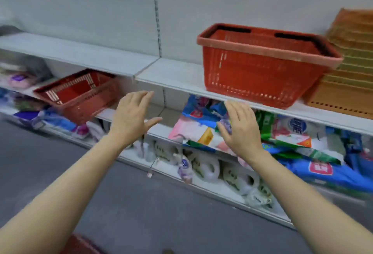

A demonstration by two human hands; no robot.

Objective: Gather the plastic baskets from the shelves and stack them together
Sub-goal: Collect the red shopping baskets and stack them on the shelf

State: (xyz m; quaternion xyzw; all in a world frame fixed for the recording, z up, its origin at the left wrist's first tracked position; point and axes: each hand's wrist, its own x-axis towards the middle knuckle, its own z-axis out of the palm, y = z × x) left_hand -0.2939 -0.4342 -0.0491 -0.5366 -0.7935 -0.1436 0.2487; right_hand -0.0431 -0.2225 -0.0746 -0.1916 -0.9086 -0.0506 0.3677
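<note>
A red plastic basket (260, 72) with black handles folded on its rim stands upright on the upper white shelf (173, 76) at the right. A darker red basket (80, 96) sits tilted on the lower shelf at the left. Both my hands are raised in front of the shelves, fingers apart and holding nothing. My left hand (133, 116) hovers between the two baskets, just right of the darker one. My right hand (240, 130) is below the upper basket, in front of the packets. A red basket corner (80, 245) shows at the bottom edge.
Colourful packets (203, 128) fill the lower shelf at the right. White plastic jugs (210, 167) line the bottom shelf. An orange slatted panel (347, 68) leans at the upper right. Grey floor (141, 213) lies below.
</note>
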